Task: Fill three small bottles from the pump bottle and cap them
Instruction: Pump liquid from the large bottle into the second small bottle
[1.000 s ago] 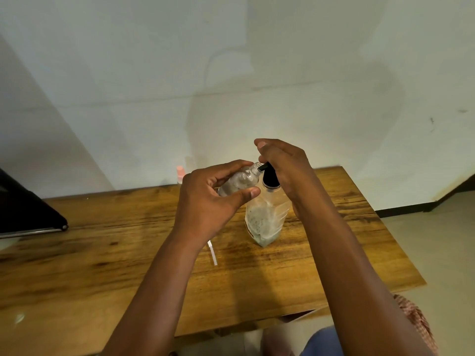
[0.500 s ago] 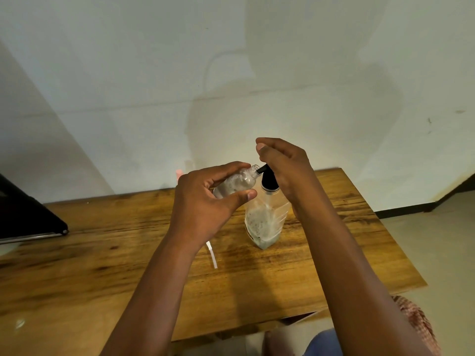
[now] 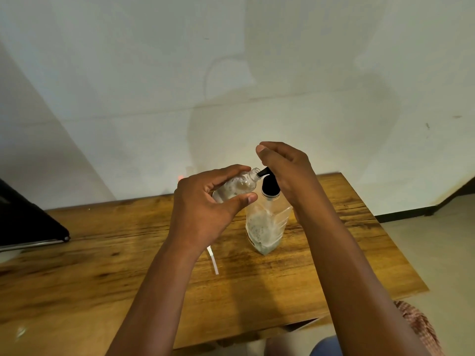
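Left hand (image 3: 205,209): grips the small bottle (image 3: 235,186), tilted, its open neck at the black spout.
Right hand (image 3: 285,170): fingers curled over the pump head, pressing on it.
Pump bottle (image 3: 266,224): upright on the wooden counter (image 3: 334,253).
White strip (image 3: 212,260): flat on the counter.
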